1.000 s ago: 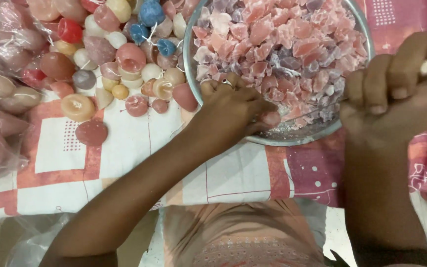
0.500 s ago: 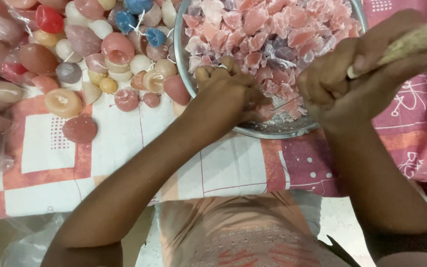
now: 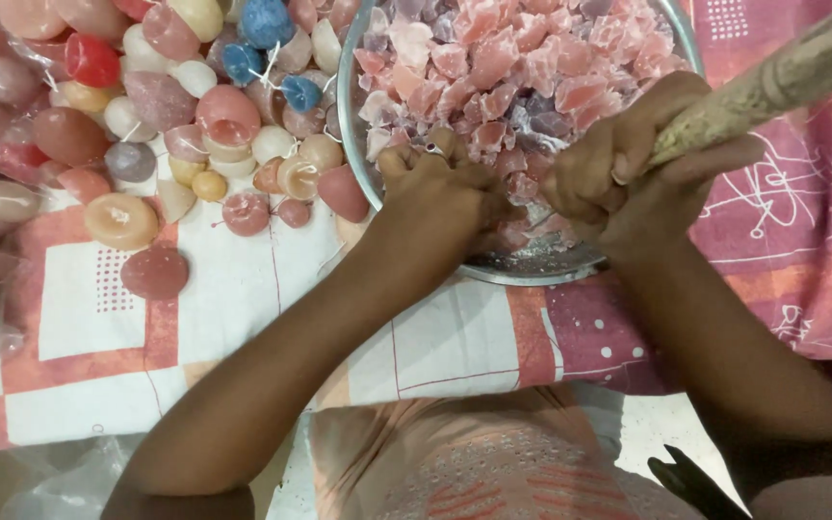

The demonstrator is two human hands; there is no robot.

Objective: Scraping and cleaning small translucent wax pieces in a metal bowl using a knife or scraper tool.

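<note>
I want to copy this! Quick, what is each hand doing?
Left hand: fingers curled shut, resting on the pink chunks in the metal bowl.
Right hand: closed around a rough stick.

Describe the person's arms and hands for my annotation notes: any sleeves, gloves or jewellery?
Both arms are bare up to the frame edge: no sleeves, no gloves, no watch. The left hand wears a thin ring on one finger. The right hand seems to have a ring too, though that is hard to make out. A peach embroidered garment shows below.
</note>
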